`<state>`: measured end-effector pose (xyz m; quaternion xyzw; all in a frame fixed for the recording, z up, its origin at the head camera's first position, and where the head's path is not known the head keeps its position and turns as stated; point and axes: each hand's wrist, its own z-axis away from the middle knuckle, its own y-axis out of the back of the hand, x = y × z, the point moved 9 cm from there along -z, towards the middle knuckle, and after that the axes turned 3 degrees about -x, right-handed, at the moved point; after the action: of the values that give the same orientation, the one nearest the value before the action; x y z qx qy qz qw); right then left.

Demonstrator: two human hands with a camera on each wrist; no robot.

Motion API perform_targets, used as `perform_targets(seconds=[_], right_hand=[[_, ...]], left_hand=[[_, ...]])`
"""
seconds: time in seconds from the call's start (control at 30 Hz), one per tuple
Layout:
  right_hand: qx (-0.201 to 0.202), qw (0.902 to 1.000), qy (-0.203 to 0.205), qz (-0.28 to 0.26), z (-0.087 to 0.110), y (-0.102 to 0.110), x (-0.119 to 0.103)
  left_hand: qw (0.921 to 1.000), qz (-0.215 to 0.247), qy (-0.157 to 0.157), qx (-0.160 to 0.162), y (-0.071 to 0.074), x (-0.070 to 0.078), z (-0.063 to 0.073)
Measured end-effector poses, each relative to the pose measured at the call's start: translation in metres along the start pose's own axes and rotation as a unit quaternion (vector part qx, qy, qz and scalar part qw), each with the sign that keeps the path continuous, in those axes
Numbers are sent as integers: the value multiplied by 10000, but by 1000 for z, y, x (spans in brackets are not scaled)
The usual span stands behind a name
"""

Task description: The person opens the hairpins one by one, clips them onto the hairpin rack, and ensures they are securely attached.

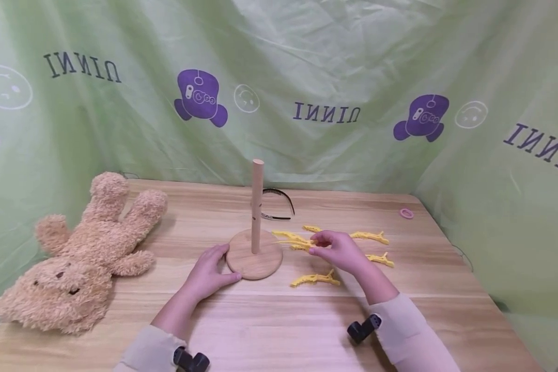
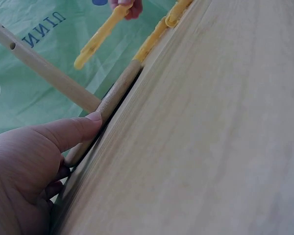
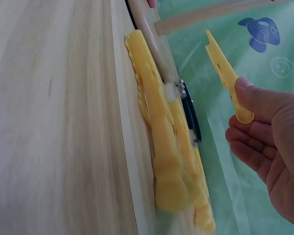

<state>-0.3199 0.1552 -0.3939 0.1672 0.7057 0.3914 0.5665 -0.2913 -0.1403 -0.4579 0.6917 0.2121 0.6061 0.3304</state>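
I see the left hand [image 1: 208, 274] at the round wooden base [image 1: 260, 266], its thumb and fingers curled round the rim. A wooden post [image 1: 257, 196] stands straight up from that base, with small dark holes in its side. The right hand [image 1: 337, 251] is pinching one yellow clip [image 3: 223, 68] by its round end, thumb on one side and fingers on the other. I see that clip up in the air, to the right of the post, with its thin tip pointing at the post but not touching it.

More yellow clips [image 1: 316, 279] lie on the wooden table [image 1: 269, 320] under and around the right hand. Some of the yellow bits overlap from where I look, so I can't be sure how many there are.

A black headband [image 1: 279, 218] lies behind the base, near the back edge. Far over on the right I see a small pink ring [image 1: 406, 217]. A fuzzy tan teddy bear [image 1: 86, 258] lies on its back on the left side, feet toward the back. Green cloth [image 1: 353, 62] with purple pictures hangs all around.
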Motion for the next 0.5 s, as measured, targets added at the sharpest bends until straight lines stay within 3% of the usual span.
perform_targets(seconds=[0.27,0.5], right_hand=[[-265,9990,252,274,-26,-25,-21],[-539,9981,246,145,-43,-49,-33]], left_hand=[[10000,-17,-18,-7,0,1,0],[10000,-8,-21,1,0,1,0]])
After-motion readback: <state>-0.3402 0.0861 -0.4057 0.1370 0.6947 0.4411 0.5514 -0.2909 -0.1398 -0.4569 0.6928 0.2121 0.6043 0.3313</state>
